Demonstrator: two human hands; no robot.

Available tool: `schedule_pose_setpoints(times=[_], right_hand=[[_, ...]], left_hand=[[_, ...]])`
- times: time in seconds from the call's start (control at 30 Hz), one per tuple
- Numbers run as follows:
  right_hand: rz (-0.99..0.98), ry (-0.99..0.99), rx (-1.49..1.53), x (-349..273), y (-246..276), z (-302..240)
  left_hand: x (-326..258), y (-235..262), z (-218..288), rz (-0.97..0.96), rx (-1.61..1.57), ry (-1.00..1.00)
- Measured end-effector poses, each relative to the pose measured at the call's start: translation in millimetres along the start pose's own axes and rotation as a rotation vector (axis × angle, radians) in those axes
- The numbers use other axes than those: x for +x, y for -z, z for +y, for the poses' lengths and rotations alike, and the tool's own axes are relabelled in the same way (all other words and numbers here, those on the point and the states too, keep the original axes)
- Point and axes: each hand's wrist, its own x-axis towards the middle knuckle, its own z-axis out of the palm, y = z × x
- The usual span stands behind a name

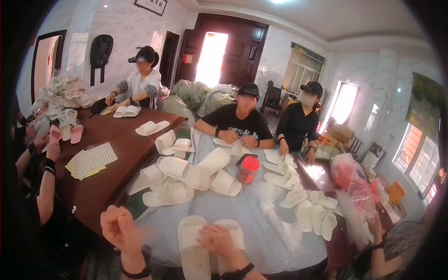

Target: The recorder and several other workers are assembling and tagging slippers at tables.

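Right in front of me, a pair of white open-toe slippers lies side by side at the table's near edge, the left slipper (190,254) and the right slipper (236,233). My right hand (218,240) rests across the pair, its fingers stretched over the straps and pressed on nothing I can make out. Raised to the left of the pair, my left hand (118,227) has its fingers curled closed; whatever they may hold is hidden. Beyond the pair lies a loose heap of white slippers (184,171).
A red-lidded jar (249,169) stands mid-table. More slippers (305,212) line the right side. Sticker sheets (95,158) lie on the brown tablecloth (112,140) at left, near pink slippers (76,134). Co-workers sit around; one person's hand (374,228) holds plastic bags (352,205) at right.
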Motion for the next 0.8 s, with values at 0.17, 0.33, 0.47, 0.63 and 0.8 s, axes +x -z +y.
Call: schedule_pose_setpoints(times=[0.17,0.33,0.47,0.63,0.8], right_hand=[[0.244,-0.010,0.113,-4.5,15.2,-9.2],[-0.057,-0.388,0.145,-43.8,51.9,-49.3],[-0.362,-0.493,-0.056,-63.1,48.8,-49.3],[0.001,-0.339,-0.175,-51.9,-6.3,-18.1],[0.026,-0.483,-0.200,-44.9,-15.9,3.1]], left_hand=[[-44.6,17.0,-23.1,-0.636,0.758,0.556],[-125.2,57.7,-62.0,-1.061,0.887,0.362],[-125.4,22.3,-47.7,-1.160,0.756,0.602],[-155.6,9.9,-59.0,-1.168,0.847,0.588],[-151.9,8.5,-53.6,-1.225,0.719,0.598]])
